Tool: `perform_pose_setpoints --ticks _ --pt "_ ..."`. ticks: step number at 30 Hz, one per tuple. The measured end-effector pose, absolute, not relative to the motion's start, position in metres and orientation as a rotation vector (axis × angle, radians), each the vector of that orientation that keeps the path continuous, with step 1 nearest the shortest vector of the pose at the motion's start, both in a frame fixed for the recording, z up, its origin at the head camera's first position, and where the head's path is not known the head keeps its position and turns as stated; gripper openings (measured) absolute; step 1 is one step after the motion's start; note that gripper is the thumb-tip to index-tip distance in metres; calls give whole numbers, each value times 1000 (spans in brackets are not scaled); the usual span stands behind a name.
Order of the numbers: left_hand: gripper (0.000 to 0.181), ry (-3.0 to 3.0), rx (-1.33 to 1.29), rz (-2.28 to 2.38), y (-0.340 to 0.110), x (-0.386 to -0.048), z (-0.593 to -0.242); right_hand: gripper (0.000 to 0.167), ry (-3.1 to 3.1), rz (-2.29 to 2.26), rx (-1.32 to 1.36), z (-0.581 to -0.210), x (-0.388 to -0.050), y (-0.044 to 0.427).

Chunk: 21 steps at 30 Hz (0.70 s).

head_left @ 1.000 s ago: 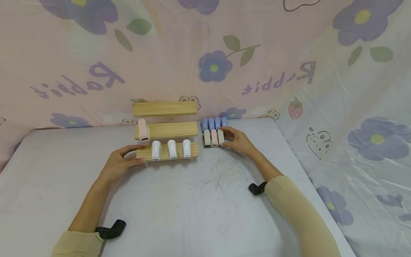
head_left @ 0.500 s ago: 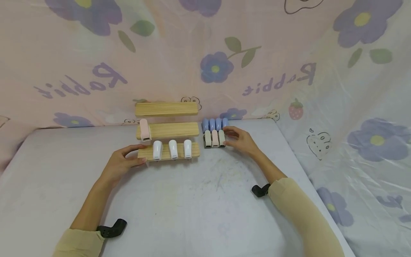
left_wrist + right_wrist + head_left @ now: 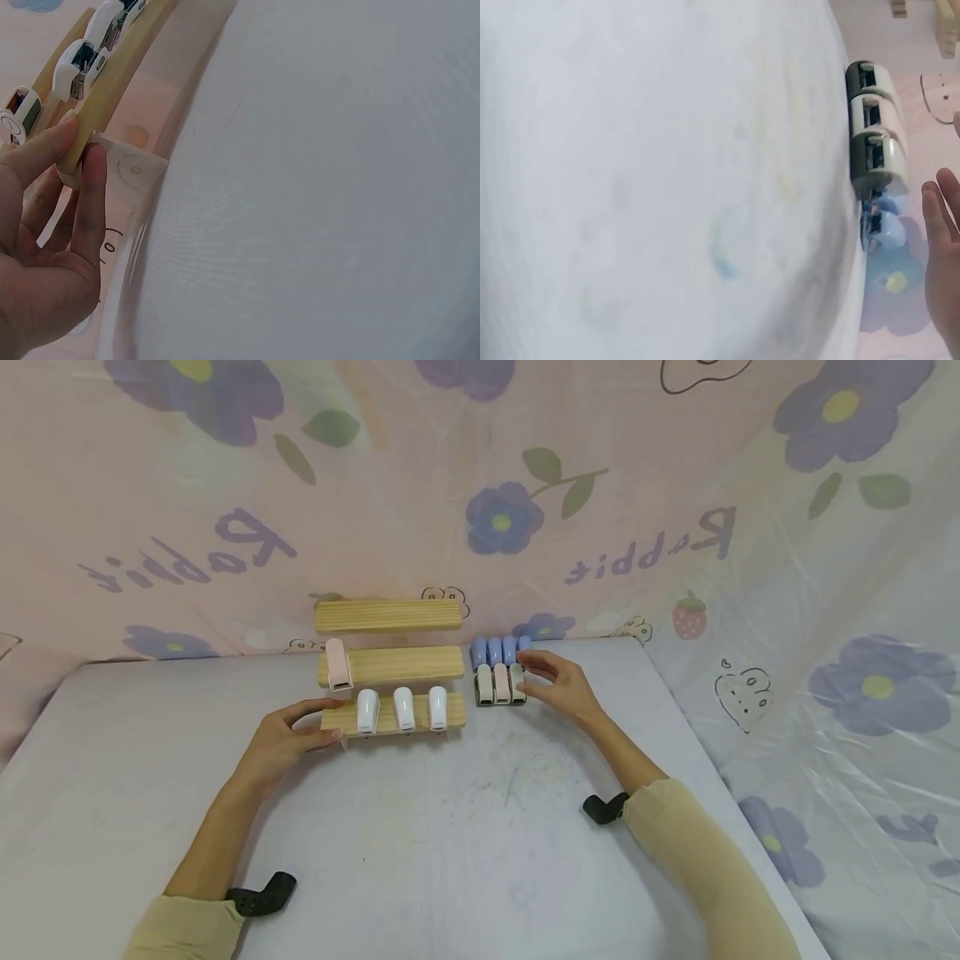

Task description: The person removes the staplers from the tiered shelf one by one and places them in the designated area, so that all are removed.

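Bench (image 3: 465, 860), one, pale-covered, carrying everything you handle. Wooden boards, three, stepped: top board (image 3: 388, 616), with nothing standing on it; middle board (image 3: 405, 666); lowest board (image 3: 386, 720). Your left hand (image 3: 281, 743): thumb above and fingers beneath, pinching the left end of the lowest board; light, even pressure should steady it without tipping its load. Your right hand (image 3: 564, 689): fingers extended and parted, holding nothing, just beside the stapler cluster right of the boards; whether a fingertip touches, you cannot tell. Small staplers: three white staplers (image 3: 403, 706), spaced along the lowest board; one pink stapler (image 3: 337, 662), at the left of the middle board; four blue staplers (image 3: 495, 650), back row of the cluster; front row, two grey-green staplers (image 3: 517, 681) flanking a second pink stapler (image 3: 501, 681). These stand packed close, so a pinch on one would best come from its free side, lifting straight up to spare the neighbours.
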<state>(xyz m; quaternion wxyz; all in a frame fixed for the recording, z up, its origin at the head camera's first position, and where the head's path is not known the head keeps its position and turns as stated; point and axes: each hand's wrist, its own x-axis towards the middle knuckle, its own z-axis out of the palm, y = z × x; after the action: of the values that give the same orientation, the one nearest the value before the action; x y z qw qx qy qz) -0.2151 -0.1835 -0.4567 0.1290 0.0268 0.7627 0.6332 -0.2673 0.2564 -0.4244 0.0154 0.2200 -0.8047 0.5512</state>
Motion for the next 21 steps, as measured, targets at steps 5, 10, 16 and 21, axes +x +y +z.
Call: perform_pose_setpoints --ticks 5,10,16,21 --pt "67 2212 78 1847 -183 -214 -456 54 -2525 1693 708 -414 -259 246" --pt "66 2194 81 1865 -183 -213 -456 53 -2519 1668 738 -406 -253 237" --pt "66 2191 84 1865 -183 -213 -455 52 -2482 1658 812 -400 -249 228" --pt "66 2195 87 1864 -183 -213 -455 51 -2470 1636 872 -394 -247 220"
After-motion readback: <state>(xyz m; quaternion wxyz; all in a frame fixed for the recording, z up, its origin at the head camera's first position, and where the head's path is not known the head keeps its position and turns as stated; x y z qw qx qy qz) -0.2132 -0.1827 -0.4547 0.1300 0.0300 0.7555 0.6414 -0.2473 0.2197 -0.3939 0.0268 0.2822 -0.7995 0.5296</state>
